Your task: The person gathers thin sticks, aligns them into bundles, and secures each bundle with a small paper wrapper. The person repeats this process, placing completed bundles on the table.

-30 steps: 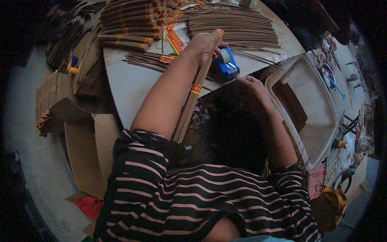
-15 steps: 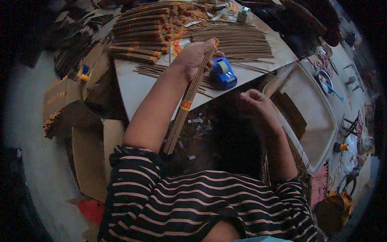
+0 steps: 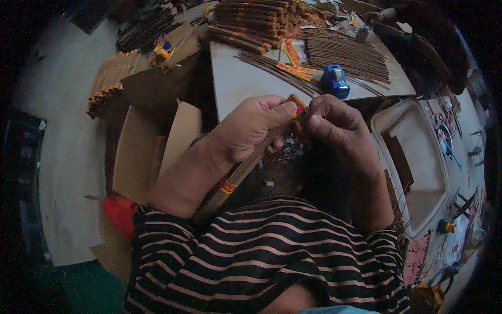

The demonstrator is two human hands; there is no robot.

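My left hand (image 3: 253, 125) is closed around a bundle of thin brown incense sticks (image 3: 241, 171), which slants down toward my body. A red and yellow paper band circles the bundle low down, and another label (image 3: 297, 106) wraps its top end. Beside that end is my right hand (image 3: 342, 128), its thumb and forefinger pinched together; whatever they hold is too small to make out. On the table beyond stand a blue tape dispenser (image 3: 335, 86), loose incense sticks (image 3: 348, 56) and red and yellow paper labels (image 3: 293, 51).
Banded incense bundles (image 3: 248, 23) are piled on the table (image 3: 230, 78). Open cardboard boxes (image 3: 137, 152) and more bundles (image 3: 112, 76) lie at left. A white plastic tub (image 3: 426, 209) sits at right. Another person's dark sleeve (image 3: 434, 47) shows at upper right.
My left hand has drawn the bundle back from the table toward my body. My right hand has come in to the bundle's top end. The view has shifted left.
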